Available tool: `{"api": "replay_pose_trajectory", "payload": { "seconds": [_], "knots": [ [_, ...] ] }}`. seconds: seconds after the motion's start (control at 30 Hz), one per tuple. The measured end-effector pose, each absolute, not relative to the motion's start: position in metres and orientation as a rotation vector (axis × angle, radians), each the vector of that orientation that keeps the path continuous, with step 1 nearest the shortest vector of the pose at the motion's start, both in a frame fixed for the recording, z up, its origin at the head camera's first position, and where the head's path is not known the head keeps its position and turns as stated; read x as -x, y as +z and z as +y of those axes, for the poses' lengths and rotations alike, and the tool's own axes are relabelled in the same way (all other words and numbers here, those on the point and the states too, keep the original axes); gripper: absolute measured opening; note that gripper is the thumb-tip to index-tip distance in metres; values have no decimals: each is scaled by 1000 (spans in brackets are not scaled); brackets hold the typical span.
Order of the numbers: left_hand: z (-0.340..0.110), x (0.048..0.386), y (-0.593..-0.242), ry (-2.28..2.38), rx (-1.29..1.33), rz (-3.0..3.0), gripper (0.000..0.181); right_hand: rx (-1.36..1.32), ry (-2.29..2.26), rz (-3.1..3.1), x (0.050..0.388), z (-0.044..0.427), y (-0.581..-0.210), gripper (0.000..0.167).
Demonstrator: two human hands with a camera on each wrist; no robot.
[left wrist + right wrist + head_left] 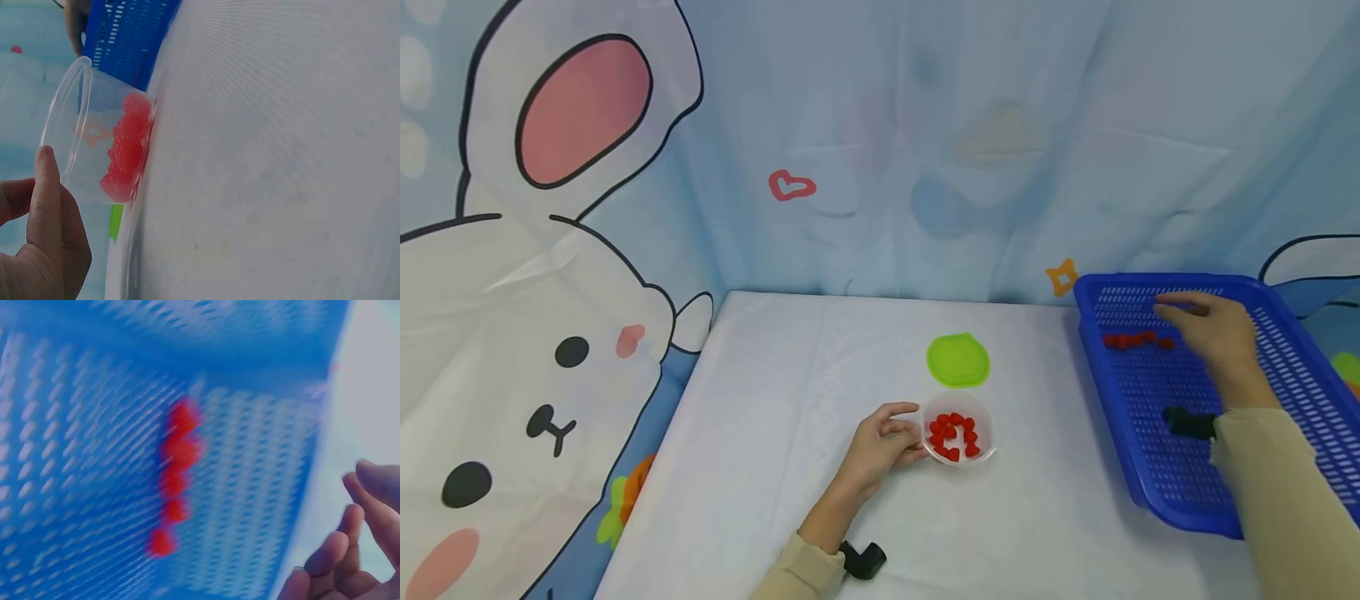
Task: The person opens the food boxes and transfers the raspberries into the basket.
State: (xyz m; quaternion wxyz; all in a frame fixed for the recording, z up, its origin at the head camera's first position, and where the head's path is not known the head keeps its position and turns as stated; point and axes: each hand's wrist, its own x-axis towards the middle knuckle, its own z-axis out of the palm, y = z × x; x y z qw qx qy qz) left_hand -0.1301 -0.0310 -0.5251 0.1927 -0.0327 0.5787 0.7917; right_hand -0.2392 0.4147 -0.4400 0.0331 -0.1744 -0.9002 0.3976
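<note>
Several red pieces blurred (right wrist) | left fingers spread, touching cup | right fingers parted

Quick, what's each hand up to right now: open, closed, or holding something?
Left hand: open, touching the cup.
Right hand: open, loosely bent above the basket, with nothing visible in its grasp.

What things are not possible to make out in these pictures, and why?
Head view: part of the blue basket, behind the right sleeve and beyond the right edge.
Left wrist view: most of the green lid, behind the cup.
Right wrist view: exact shapes of the red pieces, lost to blur.
</note>
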Motion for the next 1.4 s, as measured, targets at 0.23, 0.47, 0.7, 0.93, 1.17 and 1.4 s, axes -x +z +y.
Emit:
{"api": "replay_pose_trajectory", "payload": {
  "seconds": [0.23, 0.47, 0.7, 0.93, 1.17, 1.4],
  "knots": [
    [-31, 130, -525, 2233, 84, 1628, 37, 164, 1204, -2864, 202, 355, -403, 62],
    [-32, 129, -524, 2235, 88, 1615, 37, -89, 1187, -2842, 172, 308, -394, 41],
    [-32, 129, -524, 2251, 87, 1595, 37, -261, 1191, -2767, 157, 275, -407, 26],
    [-32, 129, -524, 2248, 87, 1594, 38, -273, 1246, -2720, 153, 247, -431, 21],
    [-31, 129, -524, 2243, 88, 1602, 37, -275, 1398, -2704, 156, 232, -464, 21],
    [-31, 129, -524, 2236, 90, 1607, 37, -362, 1554, -2715, 161, 221, -495, 16]
  ]
}}
